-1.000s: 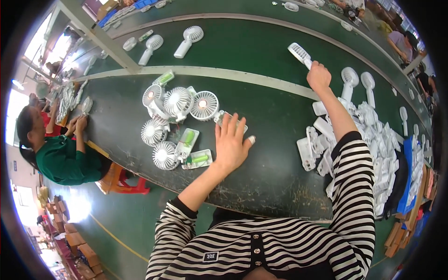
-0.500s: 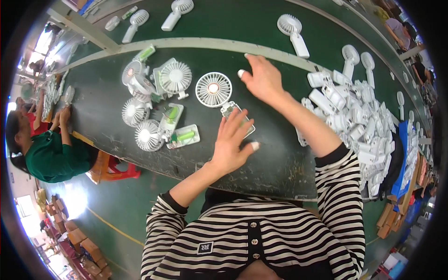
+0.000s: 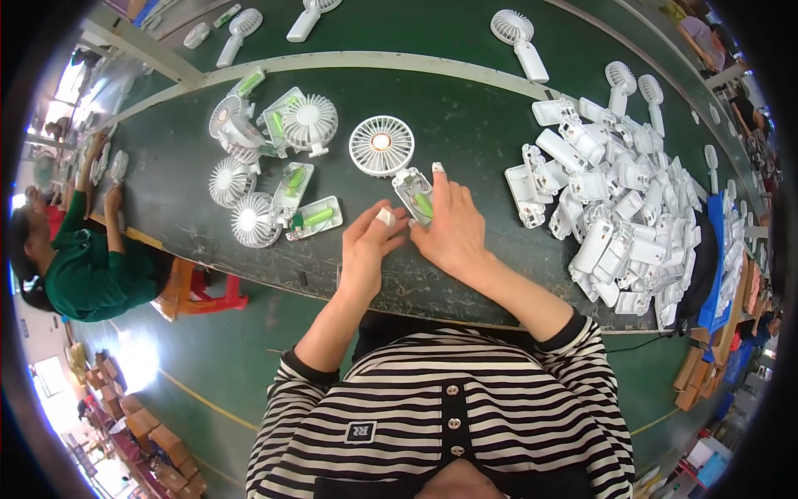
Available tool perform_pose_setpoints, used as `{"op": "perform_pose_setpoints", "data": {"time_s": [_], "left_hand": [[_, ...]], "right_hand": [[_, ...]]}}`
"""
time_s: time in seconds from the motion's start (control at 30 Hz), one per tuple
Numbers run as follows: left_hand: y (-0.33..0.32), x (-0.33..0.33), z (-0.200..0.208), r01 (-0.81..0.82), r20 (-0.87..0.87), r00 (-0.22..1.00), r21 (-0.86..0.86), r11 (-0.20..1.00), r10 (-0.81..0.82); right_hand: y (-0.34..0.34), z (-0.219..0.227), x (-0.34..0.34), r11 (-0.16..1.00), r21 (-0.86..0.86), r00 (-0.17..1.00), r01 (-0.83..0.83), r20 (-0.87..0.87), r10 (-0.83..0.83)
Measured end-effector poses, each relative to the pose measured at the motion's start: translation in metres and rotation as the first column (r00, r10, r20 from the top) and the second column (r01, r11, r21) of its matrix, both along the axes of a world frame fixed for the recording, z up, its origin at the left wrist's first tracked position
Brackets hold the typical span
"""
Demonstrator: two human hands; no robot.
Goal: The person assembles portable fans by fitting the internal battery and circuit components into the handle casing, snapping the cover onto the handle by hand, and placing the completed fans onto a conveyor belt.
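A white hand-fan part with a round grille (image 3: 381, 145) and an open handle showing a green cell (image 3: 415, 196) lies on the dark green table (image 3: 465, 100). My right hand (image 3: 453, 229) rests over the handle, fingers on it. Beside it my left hand (image 3: 370, 245) touches the handle's lower end with taped fingertips. To the left lies a cluster of similar half-built fans (image 3: 266, 166), some with green cells showing.
A big heap of white handle shells (image 3: 623, 208) fills the table's right side. Finished fans (image 3: 519, 37) lie on the far belt beyond a pale divider strip. A person in green (image 3: 91, 266) sits at the left near a red stool (image 3: 204, 291).
My right hand came back from the far belt, where it left a fan, and landed on the open fan in front of me. My left hand closed in on that fan's handle.
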State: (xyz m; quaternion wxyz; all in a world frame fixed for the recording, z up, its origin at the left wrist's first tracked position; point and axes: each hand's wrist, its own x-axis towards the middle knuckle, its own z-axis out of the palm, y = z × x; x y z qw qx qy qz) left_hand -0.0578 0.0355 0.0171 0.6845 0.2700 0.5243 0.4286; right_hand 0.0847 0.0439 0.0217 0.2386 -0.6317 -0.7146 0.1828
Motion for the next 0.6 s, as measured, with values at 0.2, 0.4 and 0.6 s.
{"op": "perform_pose_setpoints", "data": {"time_s": [0.2, 0.4, 0.6], "left_hand": [[0.010, 0.022, -0.004, 0.170, 0.368, 0.926, -0.199, 0.965, -0.088], [0.007, 0.041, -0.013, 0.187, 0.326, 0.939, -0.222, 0.957, -0.108], [-0.002, 0.048, -0.010, 0.260, 0.294, 0.936, -0.200, 0.945, -0.195]], "right_hand": [[-0.038, 0.020, 0.015, 0.994, -0.108, 1.000, -0.012, -0.021, 0.010], [-0.063, 0.015, 0.038, 0.996, 0.093, 0.996, -0.020, -0.082, 0.027], [-0.049, -0.003, 0.058, 0.983, 0.182, 0.896, 0.033, -0.440, 0.052]]}}
